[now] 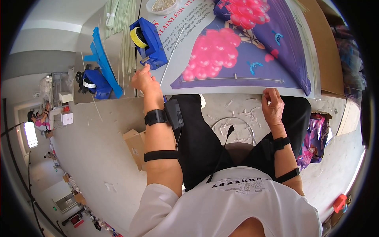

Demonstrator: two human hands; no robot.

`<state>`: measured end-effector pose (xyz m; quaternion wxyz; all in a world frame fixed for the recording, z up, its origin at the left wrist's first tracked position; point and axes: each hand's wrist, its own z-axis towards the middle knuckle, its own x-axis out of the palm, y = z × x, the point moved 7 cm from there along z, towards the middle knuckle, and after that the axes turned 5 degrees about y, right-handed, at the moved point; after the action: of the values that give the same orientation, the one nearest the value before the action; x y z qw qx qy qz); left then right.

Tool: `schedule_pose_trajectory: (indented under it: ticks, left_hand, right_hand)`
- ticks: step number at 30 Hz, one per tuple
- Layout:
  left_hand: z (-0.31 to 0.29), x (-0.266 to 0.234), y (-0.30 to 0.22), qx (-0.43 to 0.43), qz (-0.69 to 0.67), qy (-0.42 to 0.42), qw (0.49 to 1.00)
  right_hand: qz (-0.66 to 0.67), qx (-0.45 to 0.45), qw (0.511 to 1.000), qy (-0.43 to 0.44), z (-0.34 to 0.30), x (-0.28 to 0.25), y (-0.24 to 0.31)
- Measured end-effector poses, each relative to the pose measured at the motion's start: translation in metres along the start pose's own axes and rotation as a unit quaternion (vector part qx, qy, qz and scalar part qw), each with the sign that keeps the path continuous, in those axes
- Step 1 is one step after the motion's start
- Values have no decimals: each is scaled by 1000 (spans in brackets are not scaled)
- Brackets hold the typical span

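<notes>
My left hand (145, 81) is at the front end of a blue tape dispenser (157, 53) holding a yellow roll (138, 37). Its thumb and fingers are drawn together at the cutting edge; whether tape is between them I cannot make out. At the table's front edge, my right hand (273, 106) has its fingers curled in, and anything pinched there is hidden. Between the hands lies a purple printed sheet (221, 81) with pink balloon-like clusters, its right side folded over. Along its near edge runs a thin pale rod (256, 80) with a short upright piece near its middle.
Left of the dispenser are a second blue dispenser (98, 83), a bright blue strip (104, 63) and long pale strips (125, 47). A white bowl (162, 7) of small pieces stands at the back. Cardboard (325, 51) borders the right. Scraps litter the floor (248, 114).
</notes>
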<state>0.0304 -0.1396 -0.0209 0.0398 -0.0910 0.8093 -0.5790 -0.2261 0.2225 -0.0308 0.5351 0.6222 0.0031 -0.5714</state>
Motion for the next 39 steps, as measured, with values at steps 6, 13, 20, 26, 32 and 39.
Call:
schedule_pose_trajectory:
  ticks: [6,13,20,26,32,39]
  left_hand:
    - [-4,3,-3,29,0,-11,1000]
    - [-9,6,27,-114,-32,24,993]
    - [-55,7,31,-70,-12,68,995]
    - [-118,54,47,-91,-42,208,973]
    - [-191,105,88,-180,-31,370,911]
    - [-199,117,110,-187,5,365,912]
  right_hand:
    - [-18,-5,1000,5,1,1,-1]
    - [-4,2,1000,-1,2,1,1]
    - [13,15,1000,6,1,-2,-4]
    - [36,43,998,27,4,-4,-10]
    - [92,110,988,53,9,0,-11]
    - [131,121,982,63,20,-1,-7]
